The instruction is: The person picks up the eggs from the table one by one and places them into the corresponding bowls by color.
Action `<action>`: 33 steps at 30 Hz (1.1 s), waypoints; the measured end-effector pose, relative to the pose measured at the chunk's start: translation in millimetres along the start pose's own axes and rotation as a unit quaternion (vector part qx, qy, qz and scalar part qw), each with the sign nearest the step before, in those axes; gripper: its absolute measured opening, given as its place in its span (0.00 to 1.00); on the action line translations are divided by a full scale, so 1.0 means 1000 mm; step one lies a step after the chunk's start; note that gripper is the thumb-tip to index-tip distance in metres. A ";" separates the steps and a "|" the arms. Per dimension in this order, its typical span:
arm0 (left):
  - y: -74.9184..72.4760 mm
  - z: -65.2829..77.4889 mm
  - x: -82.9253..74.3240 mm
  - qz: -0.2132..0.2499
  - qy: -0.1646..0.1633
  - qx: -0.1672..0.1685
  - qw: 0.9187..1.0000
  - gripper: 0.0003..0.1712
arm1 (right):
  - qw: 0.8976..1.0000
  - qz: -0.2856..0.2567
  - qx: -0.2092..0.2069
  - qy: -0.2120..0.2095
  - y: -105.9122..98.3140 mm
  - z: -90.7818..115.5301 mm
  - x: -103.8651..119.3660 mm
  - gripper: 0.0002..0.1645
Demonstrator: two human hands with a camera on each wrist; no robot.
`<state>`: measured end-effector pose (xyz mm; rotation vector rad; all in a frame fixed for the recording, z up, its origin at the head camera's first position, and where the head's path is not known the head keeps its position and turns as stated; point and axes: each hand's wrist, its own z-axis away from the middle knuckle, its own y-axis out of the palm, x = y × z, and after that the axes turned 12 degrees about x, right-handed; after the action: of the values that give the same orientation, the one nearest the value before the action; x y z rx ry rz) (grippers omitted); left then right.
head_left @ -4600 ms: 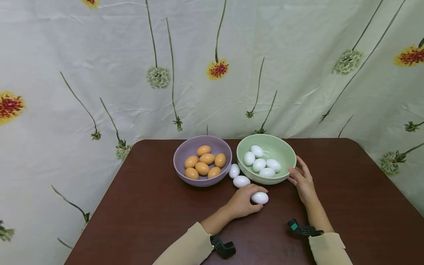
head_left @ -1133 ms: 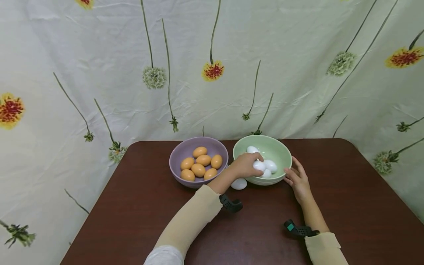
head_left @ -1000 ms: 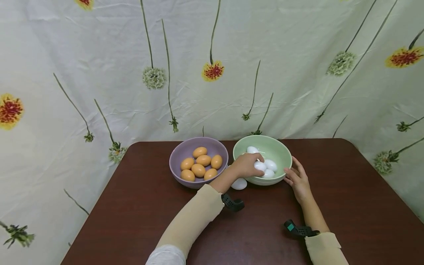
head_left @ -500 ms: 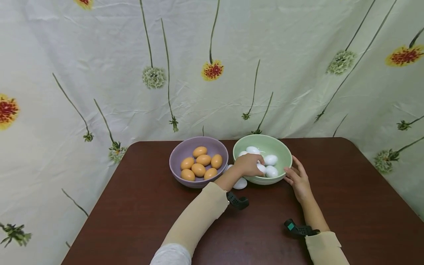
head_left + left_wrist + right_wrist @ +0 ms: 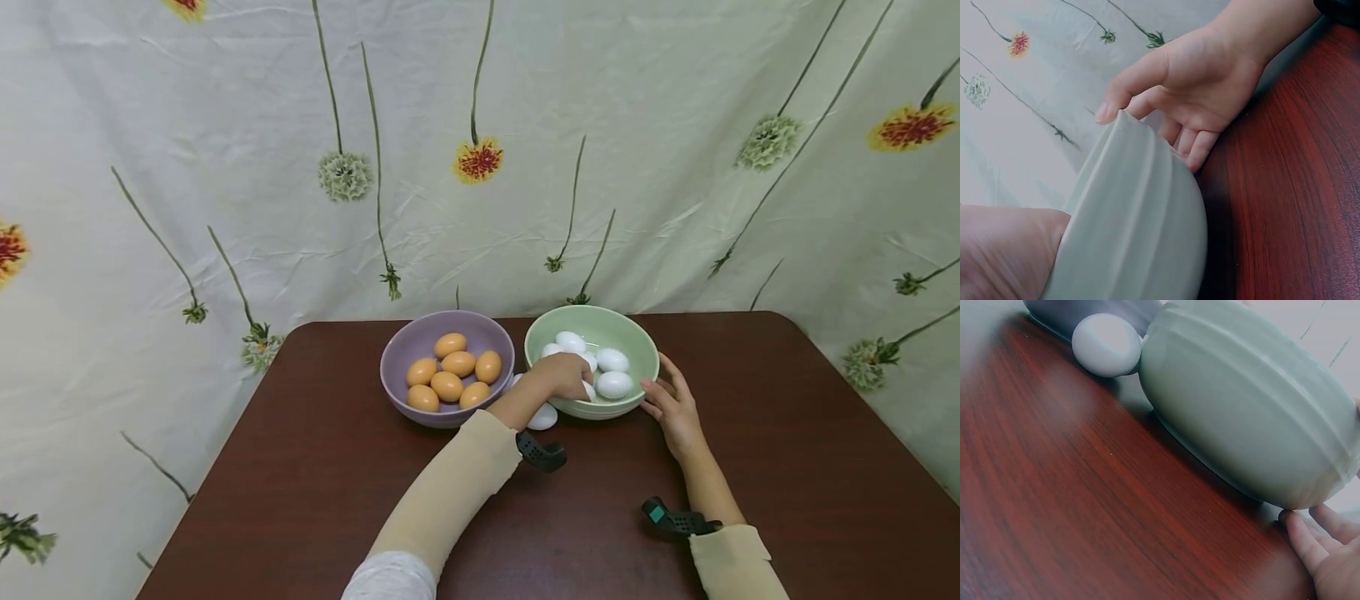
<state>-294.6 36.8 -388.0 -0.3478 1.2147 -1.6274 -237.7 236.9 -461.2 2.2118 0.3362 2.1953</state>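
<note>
In the head view my left hand (image 5: 558, 377) reaches over the near left rim of the green bowl (image 5: 633, 346), fingers and thumb round a white egg (image 5: 590, 392) low inside it. Several other white eggs (image 5: 612, 360) lie about that hand. My right hand (image 5: 678, 412) holds the bowl's right side. In the left wrist view its thumb (image 5: 1107, 112) hooks the rim and its other fingers lie against the outer wall. The left hand's fingertips are hidden behind the bowl in that view.
A purple bowl (image 5: 397, 367) of several orange-brown eggs (image 5: 447, 386) stands to the left. A loose white egg (image 5: 543, 417) sits on the dark red table (image 5: 315, 467) before the bowls; another shows partly between them. A flower-print cloth (image 5: 420, 208) hangs behind.
My left hand has carried a white egg from the table into the green bowl, then shifted lower among the eggs there, which have moved apart. My right hand keeps its hold.
</note>
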 end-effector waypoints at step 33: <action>0.048 0.058 0.038 0.214 0.221 -0.268 0.913 0.16 | 1.000 -0.003 -0.006 -0.002 0.002 0.001 0.001 0.41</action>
<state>-242.4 -24.4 -414.3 -0.0307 1.9357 -0.9948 -236.0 235.3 -460.2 2.2054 0.3282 2.1852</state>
